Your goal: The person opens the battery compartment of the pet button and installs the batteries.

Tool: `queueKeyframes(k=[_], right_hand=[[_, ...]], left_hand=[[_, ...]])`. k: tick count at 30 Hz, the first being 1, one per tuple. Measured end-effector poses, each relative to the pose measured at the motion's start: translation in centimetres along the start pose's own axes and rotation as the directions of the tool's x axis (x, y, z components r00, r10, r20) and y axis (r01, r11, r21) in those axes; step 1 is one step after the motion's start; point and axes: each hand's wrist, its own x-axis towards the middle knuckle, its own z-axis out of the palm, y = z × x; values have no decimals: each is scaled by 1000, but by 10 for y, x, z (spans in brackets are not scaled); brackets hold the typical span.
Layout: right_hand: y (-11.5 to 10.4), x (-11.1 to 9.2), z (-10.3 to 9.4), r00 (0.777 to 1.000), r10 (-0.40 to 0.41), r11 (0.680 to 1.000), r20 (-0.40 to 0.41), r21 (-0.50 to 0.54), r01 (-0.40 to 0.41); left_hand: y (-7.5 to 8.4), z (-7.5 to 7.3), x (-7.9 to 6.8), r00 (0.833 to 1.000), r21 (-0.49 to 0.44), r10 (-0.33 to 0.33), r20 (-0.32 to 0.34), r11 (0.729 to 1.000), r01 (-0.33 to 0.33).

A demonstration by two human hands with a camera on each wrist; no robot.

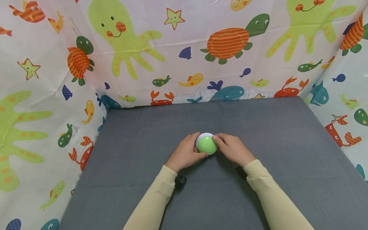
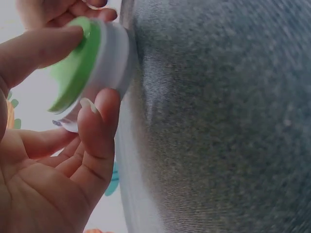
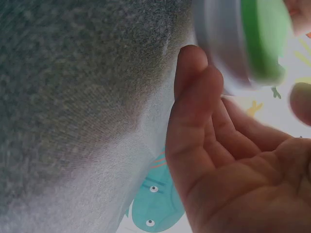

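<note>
A round object (image 1: 207, 145) with a white base and a glossy green dome is held close over the grey tabletop, tilted on its side in both wrist views. My left hand (image 1: 187, 152) grips it. In the left wrist view the left thumb presses the green dome (image 2: 77, 73) while fingers curl round the white base (image 2: 112, 63). My right hand (image 1: 233, 149) is at the opposite side. Its bent fingertips are right at the white base in the right wrist view, and its thumb stands apart from the dome there.
A grey cloth covers the table (image 1: 138, 153). Behind it and along both sides hangs a white curtain (image 1: 138, 89) printed with sea animals. Dark wrist devices (image 1: 180, 180) show below the cuffs of the pale yellow sleeves (image 1: 152, 201).
</note>
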Motion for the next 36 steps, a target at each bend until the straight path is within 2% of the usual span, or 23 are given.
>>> queueKeyframes(k=[7, 12, 16, 22, 31, 36], right_hand=[[1, 1, 6, 996, -84, 996, 42, 5, 84], [-2, 3, 12, 992, -121, 991, 22, -56, 122], [-4, 3, 14, 991, -135, 986, 23, -101, 136], [-2, -1, 12, 993, -114, 985, 22, -131, 116], [3, -4, 11, 997, -72, 989, 16, -128, 73], [10, -8, 11, 996, -78, 984, -49, -164, 69]], left_hand=[[-2, 2, 1, 999, -3, -30, 13, 1000, 30], [-3, 4, -1, 997, 22, -71, 42, 997, 70], [-3, 5, -2, 996, 31, -79, 40, 997, 78], [-2, 8, 0, 996, 27, -71, 47, 997, 70], [-2, 13, 5, 993, 80, -90, 77, 993, 84], [-8, 10, 0, 993, 74, -98, 58, 993, 94]])
